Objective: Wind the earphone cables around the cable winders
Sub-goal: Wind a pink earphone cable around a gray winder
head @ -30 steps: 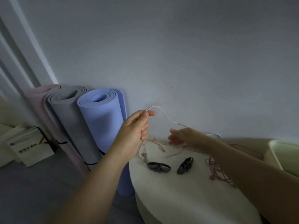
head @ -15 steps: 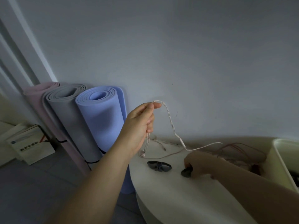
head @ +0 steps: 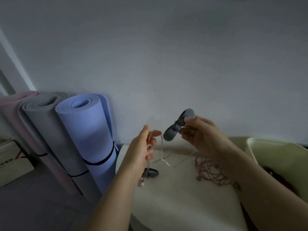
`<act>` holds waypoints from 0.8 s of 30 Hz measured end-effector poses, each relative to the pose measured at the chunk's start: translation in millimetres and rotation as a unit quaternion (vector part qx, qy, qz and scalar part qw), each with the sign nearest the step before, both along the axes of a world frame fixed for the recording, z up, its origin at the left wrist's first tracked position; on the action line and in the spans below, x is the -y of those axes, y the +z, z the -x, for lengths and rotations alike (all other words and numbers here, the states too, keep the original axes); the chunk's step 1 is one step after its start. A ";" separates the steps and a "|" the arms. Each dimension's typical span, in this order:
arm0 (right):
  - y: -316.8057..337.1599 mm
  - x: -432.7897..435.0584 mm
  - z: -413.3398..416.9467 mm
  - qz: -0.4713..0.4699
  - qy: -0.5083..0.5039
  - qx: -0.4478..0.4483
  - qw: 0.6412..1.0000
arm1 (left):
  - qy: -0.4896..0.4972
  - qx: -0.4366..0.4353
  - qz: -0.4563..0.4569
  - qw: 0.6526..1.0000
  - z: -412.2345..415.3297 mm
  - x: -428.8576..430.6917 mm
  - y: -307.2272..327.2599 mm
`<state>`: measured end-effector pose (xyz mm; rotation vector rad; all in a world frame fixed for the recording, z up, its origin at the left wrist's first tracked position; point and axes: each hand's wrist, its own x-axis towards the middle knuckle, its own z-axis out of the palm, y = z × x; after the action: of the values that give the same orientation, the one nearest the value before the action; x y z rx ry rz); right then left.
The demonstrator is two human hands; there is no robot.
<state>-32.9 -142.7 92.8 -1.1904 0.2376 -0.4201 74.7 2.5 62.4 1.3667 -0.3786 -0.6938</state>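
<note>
I record my left hand [head: 142,147] raised over the left edge of the round white table [head: 175,202], fingers curled round the pale white earphone cable [head: 162,148]. The earbuds hang below the wrist and the cable's other end trails onto the tabletop. My right hand [head: 202,136] is just to the right, apart from the left, pinching a grey bow-tie-shaped plastic cable winder [head: 179,125] at its waist, clear of the table. A second dark cable winder [head: 153,173] lies on the table behind the left wrist. A loose reddish earphone cable [head: 208,172] lies further right. A rolled blue foam mat [head: 88,130] stands at left.
</note>
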 end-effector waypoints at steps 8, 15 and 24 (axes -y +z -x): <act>-39.5 -36.6 -28.3 0.089 -0.034 -0.080 0.992 | -0.027 0.099 0.002 0.995 7.3 -6.0 -30.2; -46.5 -33.5 -36.4 0.213 -0.064 -0.072 0.972 | -0.038 0.190 -0.046 0.980 -2.9 -14.7 -26.9; -50.4 -26.7 -28.8 0.168 0.071 -0.174 0.968 | -0.014 0.190 -0.044 0.981 -9.0 -18.9 -30.1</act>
<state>-4.0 -116.0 42.4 -1.6041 0.3906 -0.1231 83.8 21.4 32.3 1.5833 -0.6780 -0.4747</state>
